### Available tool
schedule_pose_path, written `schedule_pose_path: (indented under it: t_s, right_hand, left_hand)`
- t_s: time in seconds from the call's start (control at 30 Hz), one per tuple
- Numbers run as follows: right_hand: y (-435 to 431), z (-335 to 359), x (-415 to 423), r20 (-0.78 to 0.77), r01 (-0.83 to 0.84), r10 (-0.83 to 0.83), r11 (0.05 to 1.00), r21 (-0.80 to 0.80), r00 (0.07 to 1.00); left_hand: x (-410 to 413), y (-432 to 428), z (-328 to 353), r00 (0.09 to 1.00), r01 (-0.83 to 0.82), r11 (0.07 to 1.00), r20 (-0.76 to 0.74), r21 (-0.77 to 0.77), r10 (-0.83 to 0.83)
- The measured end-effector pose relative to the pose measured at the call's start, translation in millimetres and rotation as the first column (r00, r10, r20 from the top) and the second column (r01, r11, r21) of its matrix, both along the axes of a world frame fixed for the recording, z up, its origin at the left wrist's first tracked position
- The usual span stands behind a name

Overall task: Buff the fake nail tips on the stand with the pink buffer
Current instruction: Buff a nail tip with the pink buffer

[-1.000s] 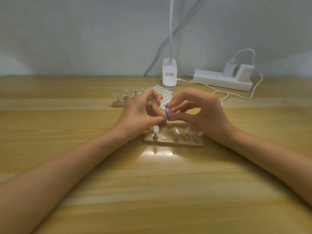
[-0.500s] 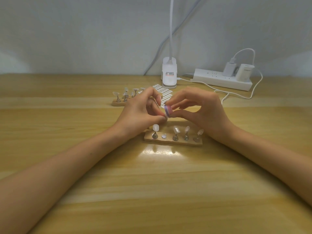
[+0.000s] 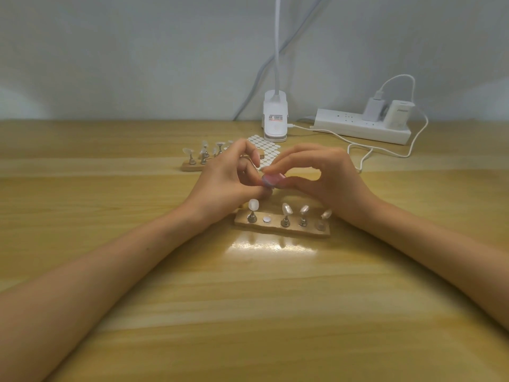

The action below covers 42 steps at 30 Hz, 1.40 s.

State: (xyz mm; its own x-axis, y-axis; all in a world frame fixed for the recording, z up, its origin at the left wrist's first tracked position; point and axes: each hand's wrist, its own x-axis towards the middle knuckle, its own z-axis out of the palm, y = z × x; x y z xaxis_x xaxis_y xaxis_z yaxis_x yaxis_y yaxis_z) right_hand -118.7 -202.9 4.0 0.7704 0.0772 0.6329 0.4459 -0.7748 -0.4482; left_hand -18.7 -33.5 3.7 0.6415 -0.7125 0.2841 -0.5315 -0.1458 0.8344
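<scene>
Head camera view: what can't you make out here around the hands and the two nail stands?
Head view only:
Blurred: pink buffer, also half covered by the right hand.
Hidden: what, if anything, the left hand pinches, behind its own fingers and the buffer.
Hidden: right end of the far stand, behind the left hand.
Cut off: lamp head, by the top edge.

Right hand (image 3: 327,177) pinching pink buffer (image 3: 271,180), left hand (image 3: 225,183) beside, above stand (image 3: 292,230)
</scene>
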Motion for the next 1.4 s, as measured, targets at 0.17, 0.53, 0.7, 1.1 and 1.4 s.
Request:
schedule_pose_path:
  t_s: [0.17,0.53,0.7,1.1,1.4]
  right_hand:
    - [-0.3,0.2,-0.2,0.002,-0.084,0.084,0.992,-0.092,0.996]
    - [-5.3,0.4,-0.2,-0.007,-0.077,0.077,0.996,-0.04,0.997]
    - [-4.8,1.0,0.1,-0.005,-0.037,0.037,0.999,-0.007,0.999]
    - [-8.1,-1.5,2.4,-0.004,-0.037,0.037,0.999,-0.02,0.999]
    - [-16.6,-1.6,-1.4,-0.053,0.118,-0.11,0.977,0.178,0.993]
  left_hand:
    - [0.7,-0.3,-0.8,1.0,0.0,1.0,-0.013,-0.004,-0.001]
    - [1.3,0.9,-1.7,1.0,-0.008,1.0,-0.009,-0.005,0.008]
    - [1.5,0.5,-1.7,1.0,-0.014,1.0,-0.012,-0.016,0.014]
    - [-0.1,1.1,-0.8,0.999,-0.015,1.0,0.039,-0.011,0.015]
    - [1.5,3.9,-2.1,0.995,0.093,0.996,0.034,0.0,-0.093]
